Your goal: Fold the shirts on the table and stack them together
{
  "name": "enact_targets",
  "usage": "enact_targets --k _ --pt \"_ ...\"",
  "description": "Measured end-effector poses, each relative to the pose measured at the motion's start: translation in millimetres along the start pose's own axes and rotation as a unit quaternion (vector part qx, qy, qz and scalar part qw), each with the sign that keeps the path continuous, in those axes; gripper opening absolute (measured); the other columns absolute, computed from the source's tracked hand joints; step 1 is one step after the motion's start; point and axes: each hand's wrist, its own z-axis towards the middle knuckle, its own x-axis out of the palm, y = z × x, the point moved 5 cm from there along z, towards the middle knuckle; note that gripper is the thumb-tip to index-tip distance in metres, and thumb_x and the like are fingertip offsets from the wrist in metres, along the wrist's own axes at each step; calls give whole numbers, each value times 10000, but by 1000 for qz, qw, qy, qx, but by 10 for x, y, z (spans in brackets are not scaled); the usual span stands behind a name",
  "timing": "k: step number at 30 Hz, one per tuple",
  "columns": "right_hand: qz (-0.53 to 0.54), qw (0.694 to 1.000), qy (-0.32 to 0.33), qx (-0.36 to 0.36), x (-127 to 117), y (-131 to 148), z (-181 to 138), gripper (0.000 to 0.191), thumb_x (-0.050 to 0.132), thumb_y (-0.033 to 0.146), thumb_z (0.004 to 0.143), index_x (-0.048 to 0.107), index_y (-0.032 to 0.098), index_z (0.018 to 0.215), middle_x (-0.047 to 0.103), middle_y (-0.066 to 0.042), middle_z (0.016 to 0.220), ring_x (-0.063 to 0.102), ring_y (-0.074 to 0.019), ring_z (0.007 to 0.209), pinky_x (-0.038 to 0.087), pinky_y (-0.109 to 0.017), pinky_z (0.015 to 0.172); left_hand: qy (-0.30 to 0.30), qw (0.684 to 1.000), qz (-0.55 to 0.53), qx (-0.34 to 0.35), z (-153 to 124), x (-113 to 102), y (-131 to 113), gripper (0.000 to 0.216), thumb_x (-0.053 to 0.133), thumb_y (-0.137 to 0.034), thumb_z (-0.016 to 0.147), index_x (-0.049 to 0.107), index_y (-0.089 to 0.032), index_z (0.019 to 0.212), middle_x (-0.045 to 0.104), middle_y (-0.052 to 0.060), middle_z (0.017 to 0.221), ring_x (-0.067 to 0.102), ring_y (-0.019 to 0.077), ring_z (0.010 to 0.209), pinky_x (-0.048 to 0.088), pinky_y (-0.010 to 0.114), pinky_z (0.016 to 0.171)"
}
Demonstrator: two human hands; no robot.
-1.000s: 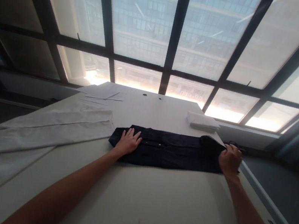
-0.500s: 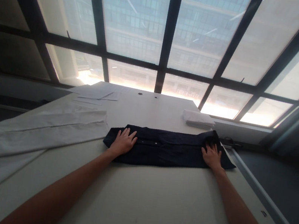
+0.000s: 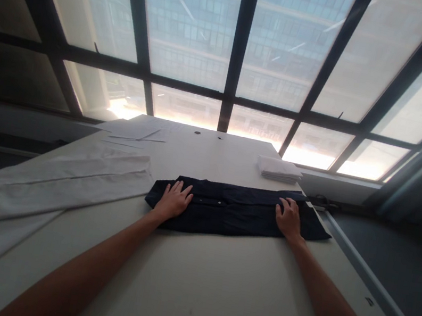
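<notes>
The left hand (image 3: 174, 199) lies palm-down with fingers spread near one end of a dark folded garment (image 3: 242, 212); the right hand (image 3: 289, 218) rests similarly towards the other end, fingers parted – neither is clamped on the cloth. The garment stretches flat beneath and between them on the white table (image 3: 193, 284). It looks light, soft and limp, hardly fragile, and would probably wrinkle if tugged from one side – better held at both ends, the corner right of the right hand offering a free edge. Pale cloth (image 3: 67, 193) lies left of the left hand.
</notes>
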Motion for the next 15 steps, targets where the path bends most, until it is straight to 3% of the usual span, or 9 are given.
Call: enact_targets --k 4,6,10,15 --pt "-51 992 55 106 54 -268 -4 466 311 310 994 730 112 1038 646 -187 1102 574 -289 1092 436 -405 956 -1 1000 -5 -5 -8 -17 -10 530 318 -421 1049 452 -196 1510 392 199 1561 306 341 1477 238 567 1167" --pt "-57 984 93 143 118 -514 4 425 357 280 973 723 95 1085 637 -208 1149 565 -310 1132 440 -431 953 -2 1000 -4 -6 -10 -24 -21 531 319 -419 1048 457 -190 1508 393 206 1559 308 340 1476 235 563 1169" --pt "-11 981 135 136 256 -856 85 379 452 288 938 711 129 1163 603 -194 1312 506 -320 1269 387 -450 1047 -4 1000 -4 -8 -12 -29 -35 529 325 -417 1048 459 -191 1507 393 205 1559 304 340 1478 235 561 1170" --pt "44 979 119 162 317 -1052 241 439 434 283 924 669 60 1221 679 -236 1175 619 -336 1143 447 -470 984 -5 1000 -12 -4 -16 -20 -30 527 331 -415 1045 460 -193 1506 398 200 1557 309 338 1476 236 568 1169"
